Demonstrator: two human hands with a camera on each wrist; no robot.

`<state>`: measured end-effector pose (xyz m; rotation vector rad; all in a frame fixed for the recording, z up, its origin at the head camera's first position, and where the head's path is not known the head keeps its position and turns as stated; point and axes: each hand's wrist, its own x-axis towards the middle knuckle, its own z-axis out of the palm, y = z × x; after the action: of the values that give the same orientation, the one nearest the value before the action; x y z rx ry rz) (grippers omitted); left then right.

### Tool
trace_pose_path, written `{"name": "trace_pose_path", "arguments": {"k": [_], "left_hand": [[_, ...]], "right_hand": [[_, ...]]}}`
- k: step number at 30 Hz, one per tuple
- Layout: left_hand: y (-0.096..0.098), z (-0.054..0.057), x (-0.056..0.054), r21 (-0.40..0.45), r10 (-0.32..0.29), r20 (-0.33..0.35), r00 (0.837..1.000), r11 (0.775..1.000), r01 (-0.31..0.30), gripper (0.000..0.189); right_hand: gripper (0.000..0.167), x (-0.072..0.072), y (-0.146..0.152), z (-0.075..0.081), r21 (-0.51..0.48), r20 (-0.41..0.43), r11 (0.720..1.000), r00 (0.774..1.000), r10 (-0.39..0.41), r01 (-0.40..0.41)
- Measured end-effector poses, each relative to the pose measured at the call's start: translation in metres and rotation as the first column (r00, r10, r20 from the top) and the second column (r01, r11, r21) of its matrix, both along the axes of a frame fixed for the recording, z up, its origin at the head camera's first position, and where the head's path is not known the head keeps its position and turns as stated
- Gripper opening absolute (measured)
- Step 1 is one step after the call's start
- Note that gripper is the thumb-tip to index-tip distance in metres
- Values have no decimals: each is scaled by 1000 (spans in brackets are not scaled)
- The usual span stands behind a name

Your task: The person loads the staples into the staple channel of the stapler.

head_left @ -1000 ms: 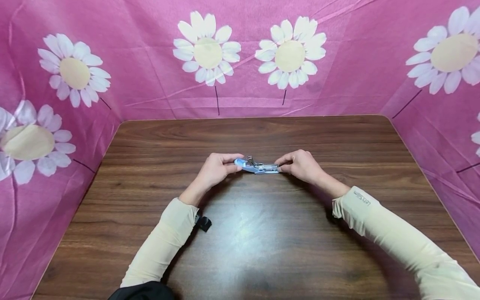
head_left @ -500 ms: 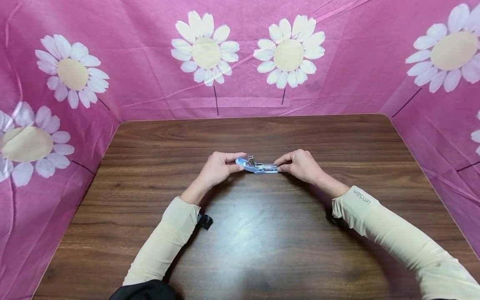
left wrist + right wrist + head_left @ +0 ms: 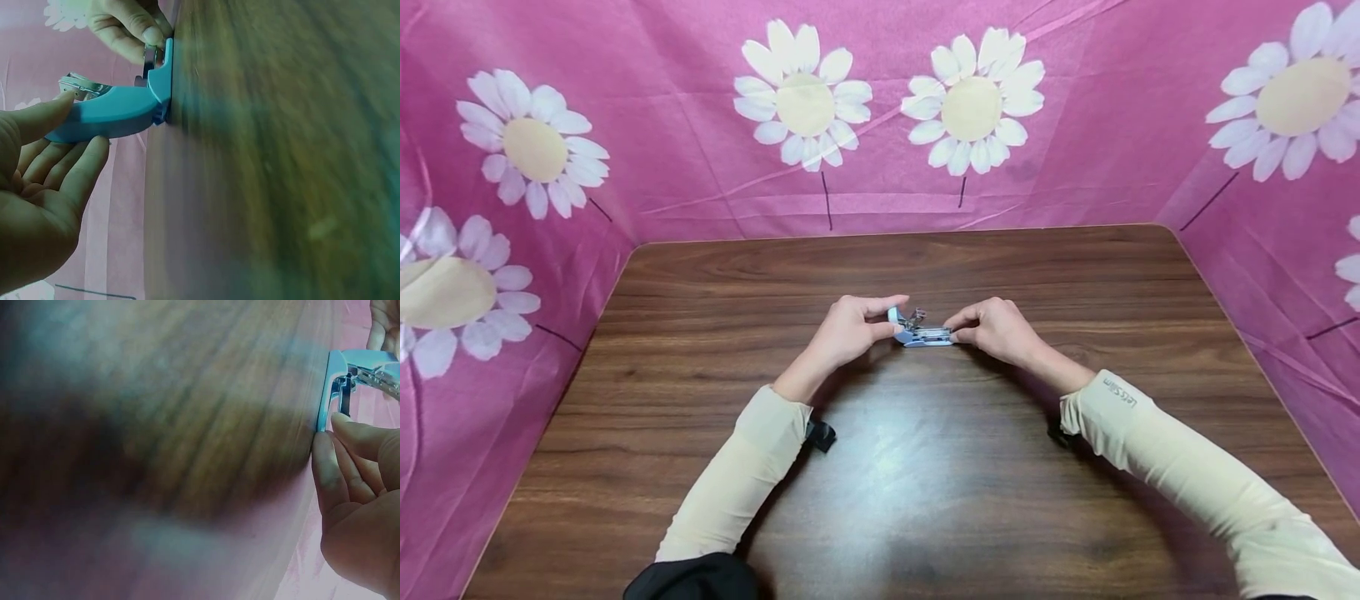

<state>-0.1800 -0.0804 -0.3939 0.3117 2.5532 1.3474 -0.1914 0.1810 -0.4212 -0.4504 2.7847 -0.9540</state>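
Observation:
A light blue stapler (image 3: 923,339) is opened wide on the wooden table. Its base (image 3: 163,78) lies along the tabletop, and the blue cover (image 3: 119,111) stands up steeply from the hinge. My left hand (image 3: 847,329) grips the cover's end between thumb and fingers. Inside the cover, a metal part (image 3: 82,86) sticks out by the left thumb. At the other end, my right hand (image 3: 1000,329) pinches the front of the stapler, thumb on the metal staple channel (image 3: 345,400) and fingers beside the base's tip.
The brown wood-grain table (image 3: 880,500) reaches to a pink cloth backdrop (image 3: 685,125) with white daisies around its back and sides. A black strap piece (image 3: 822,435) shows at the left wrist.
My left hand has moved right and slightly up, swinging the stapler's cover from a low slant to a steeper stand. My right hand stays nearly still at the front end.

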Motion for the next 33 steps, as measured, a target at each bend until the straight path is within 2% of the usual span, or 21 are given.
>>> {"name": "trace_pose_path", "arguments": {"k": [8, 14, 19, 24, 30, 33], "left_hand": [[6, 1, -3, 19, 2, 60, 998, 1000, -3, 46], [12, 2, -4, -5, -29, 40, 999, 1000, 29, 45], [17, 0, -5, -70, -53, 10, 999, 996, 54, 44], [23, 0, -6, -172, -128, -47, 991, 978, 118, 44], [27, -2, -7, -245, -158, -16, 987, 958, 149, 42], [28, -3, -8, -276, -185, -31, 982, 946, 169, 41]], "right_hand": [[16, 0, 1, 3, 8, 0, 1000, 1000, 11, -11], [14, 1, 2, 3, 17, -4, 1000, 1000, 9, -9], [14, 1, -1, 3, 10, 8, 1000, 1000, 4, -4], [15, 2, -2, 4, 10, 17, 1000, 1000, -8, 8], [16, 4, -2, 3, 20, 16, 1000, 1000, -11, 11], [17, 3, -1, 4, 25, 18, 999, 1000, -23, 22]]}}
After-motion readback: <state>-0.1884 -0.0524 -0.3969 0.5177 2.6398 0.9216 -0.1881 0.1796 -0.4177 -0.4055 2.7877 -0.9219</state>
